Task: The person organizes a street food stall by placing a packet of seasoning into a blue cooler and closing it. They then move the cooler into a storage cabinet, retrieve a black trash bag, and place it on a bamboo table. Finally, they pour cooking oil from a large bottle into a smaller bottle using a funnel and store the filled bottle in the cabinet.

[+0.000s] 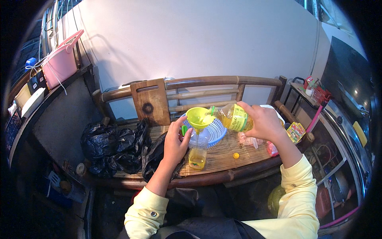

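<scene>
My right hand [265, 122] grips a clear plastic oil bottle [238, 117] with a yellow-green label, tilted nearly level. The mouth of this bottle reaches over a yellow-green funnel [197, 117], where yellowish oil shows. Below the funnel, an upright clear bottle [198, 151] with some yellow oil at its bottom stands on the bamboo bench [219, 156]; a thin stream runs down inside it. My left hand [176, 140] is at the funnel's left side, fingertips near the rim, with a green cap [184, 130] between thumb and fingers. A yellow cap [236, 155] lies on the slats.
A blue-and-white plastic basket [216, 133] sits behind the upright bottle. Black plastic bags [115, 146] cover the bench's left part, before a wooden chopping board [150, 101]. Plastic bags [250, 139] and a colourful packet [296, 132] lie at right. A pink bucket [61, 67] stands upper left.
</scene>
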The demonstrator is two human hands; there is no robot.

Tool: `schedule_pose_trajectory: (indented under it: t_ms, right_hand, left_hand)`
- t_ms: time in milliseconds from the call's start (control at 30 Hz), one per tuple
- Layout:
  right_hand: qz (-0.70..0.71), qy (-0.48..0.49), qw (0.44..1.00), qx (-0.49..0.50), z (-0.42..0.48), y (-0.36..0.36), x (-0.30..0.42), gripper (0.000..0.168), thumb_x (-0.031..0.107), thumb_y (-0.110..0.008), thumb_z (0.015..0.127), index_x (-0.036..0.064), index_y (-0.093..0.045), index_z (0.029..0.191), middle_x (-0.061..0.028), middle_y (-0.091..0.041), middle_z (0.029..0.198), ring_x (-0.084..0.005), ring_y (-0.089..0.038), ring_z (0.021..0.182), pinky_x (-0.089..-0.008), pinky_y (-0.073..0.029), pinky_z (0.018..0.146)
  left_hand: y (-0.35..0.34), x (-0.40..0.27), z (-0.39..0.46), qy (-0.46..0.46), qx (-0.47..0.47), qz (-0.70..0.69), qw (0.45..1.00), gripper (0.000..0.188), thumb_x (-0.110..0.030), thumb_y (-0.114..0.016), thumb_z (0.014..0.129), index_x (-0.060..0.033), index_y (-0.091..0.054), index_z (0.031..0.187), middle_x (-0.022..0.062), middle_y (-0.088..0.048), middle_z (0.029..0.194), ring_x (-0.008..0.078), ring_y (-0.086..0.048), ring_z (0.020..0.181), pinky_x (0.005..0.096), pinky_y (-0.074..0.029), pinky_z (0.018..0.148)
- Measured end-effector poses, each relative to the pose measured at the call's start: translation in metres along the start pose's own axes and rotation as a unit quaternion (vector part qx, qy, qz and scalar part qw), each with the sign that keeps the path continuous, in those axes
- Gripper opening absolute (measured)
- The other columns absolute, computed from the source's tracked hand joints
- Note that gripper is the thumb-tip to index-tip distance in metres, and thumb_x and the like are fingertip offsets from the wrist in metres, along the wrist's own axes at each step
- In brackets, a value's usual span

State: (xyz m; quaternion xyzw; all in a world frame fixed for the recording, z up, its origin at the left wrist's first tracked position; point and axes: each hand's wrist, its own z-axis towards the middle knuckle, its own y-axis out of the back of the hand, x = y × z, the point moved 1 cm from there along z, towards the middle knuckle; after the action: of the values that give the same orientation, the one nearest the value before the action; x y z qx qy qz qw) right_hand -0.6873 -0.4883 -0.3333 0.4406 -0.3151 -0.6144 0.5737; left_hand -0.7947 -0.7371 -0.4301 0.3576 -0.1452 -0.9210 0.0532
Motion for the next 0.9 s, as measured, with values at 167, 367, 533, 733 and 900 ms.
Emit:
schedule_pose_trajectory:
  t_ms: [167,367,533,733,900]
  right_hand:
    - [-0.010,0.002,1.000,-0.006,0.000,0.006,0.003,0.086,0.028,-0.079,0.054,0.020,-0.041,0.131,-0.0109,-0.058,0.078,-0.0307,-0.062,0.074,-0.0406,-0.050,0.063]
    - [-0.017,0.012,0.999,-0.028,-0.001,0.007,0.001,0.084,0.024,-0.080,0.054,0.021,-0.043,0.128,-0.0108,-0.058,0.077,-0.0305,-0.063,0.074,-0.0412,-0.050,0.063]
    - [-0.006,0.008,1.000,-0.025,-0.002,0.005,0.002,0.083,0.023,-0.079,0.054,0.021,-0.042,0.129,-0.0114,-0.059,0.078,-0.0308,-0.063,0.075,-0.0413,-0.050,0.064]
    - [0.010,-0.013,1.000,0.006,-0.001,0.000,0.003,0.082,0.023,-0.077,0.056,0.021,-0.040,0.130,-0.0116,-0.059,0.079,-0.0314,-0.063,0.075,-0.0413,-0.051,0.065]
    - [0.003,-0.009,1.000,-0.003,-0.001,-0.005,0.001,0.083,0.025,-0.077,0.056,0.022,-0.040,0.130,-0.0112,-0.059,0.078,-0.0319,-0.063,0.073,-0.0416,-0.051,0.065]
  left_hand:
    - [0.000,-0.001,-0.001,-0.027,0.017,0.005,0.999,0.033,-0.007,-0.061,0.085,-0.0068,-0.056,0.117,0.0076,-0.053,0.092,0.0122,-0.051,0.070,0.0226,-0.044,0.059]
    - [0.000,-0.002,0.000,-0.023,0.020,0.011,0.999,0.030,-0.007,-0.062,0.085,-0.0070,-0.058,0.114,0.0089,-0.052,0.091,0.0130,-0.051,0.071,0.0233,-0.043,0.057]
    - [0.000,0.000,0.006,-0.053,0.015,0.015,0.998,0.028,-0.006,-0.064,0.083,-0.0069,-0.060,0.110,0.0102,-0.053,0.093,0.0161,-0.053,0.073,0.0258,-0.046,0.059]
    - [-0.001,0.010,0.016,-0.073,0.028,0.026,0.997,0.019,-0.004,-0.065,0.080,-0.0044,-0.061,0.099,0.0121,-0.055,0.098,0.0213,-0.058,0.081,0.0284,-0.050,0.065]
    - [-0.001,0.011,0.020,-0.074,0.038,0.040,0.996,0.016,-0.004,-0.065,0.081,-0.0035,-0.060,0.096,0.0125,-0.055,0.099,0.0232,-0.060,0.086,0.0304,-0.054,0.069]
